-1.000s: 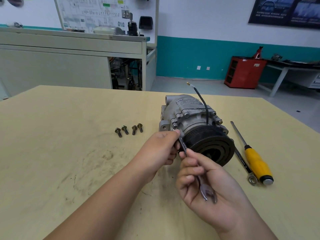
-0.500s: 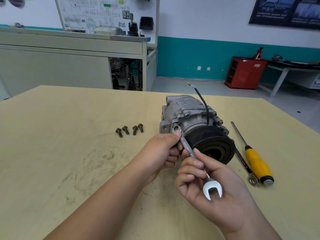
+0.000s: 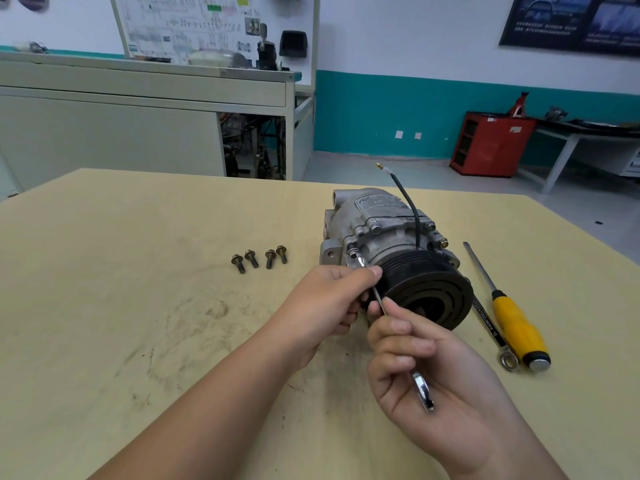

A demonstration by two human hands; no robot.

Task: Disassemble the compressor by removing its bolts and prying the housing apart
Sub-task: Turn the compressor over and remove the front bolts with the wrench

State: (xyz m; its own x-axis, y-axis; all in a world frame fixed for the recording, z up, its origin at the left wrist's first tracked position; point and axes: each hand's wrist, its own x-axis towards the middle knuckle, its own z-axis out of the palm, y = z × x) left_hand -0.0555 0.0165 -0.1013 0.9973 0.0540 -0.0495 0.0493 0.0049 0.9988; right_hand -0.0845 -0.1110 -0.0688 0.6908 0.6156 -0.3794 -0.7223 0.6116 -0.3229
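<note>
1. The bench is pale yellow, with dark smudges and scratches on it.
2. The compressor is silver-grey, and its round pulley is black with ring lines.
3. Its wire is black with a gold tip.
4. The four bolts are dark brown.
5. The screwdriver has a yellow handle with a black band, a silver cap and a grey shaft.
6. The wrench is shiny silver.
7. The cabinet is red; the wall is white above and teal below.
</note>
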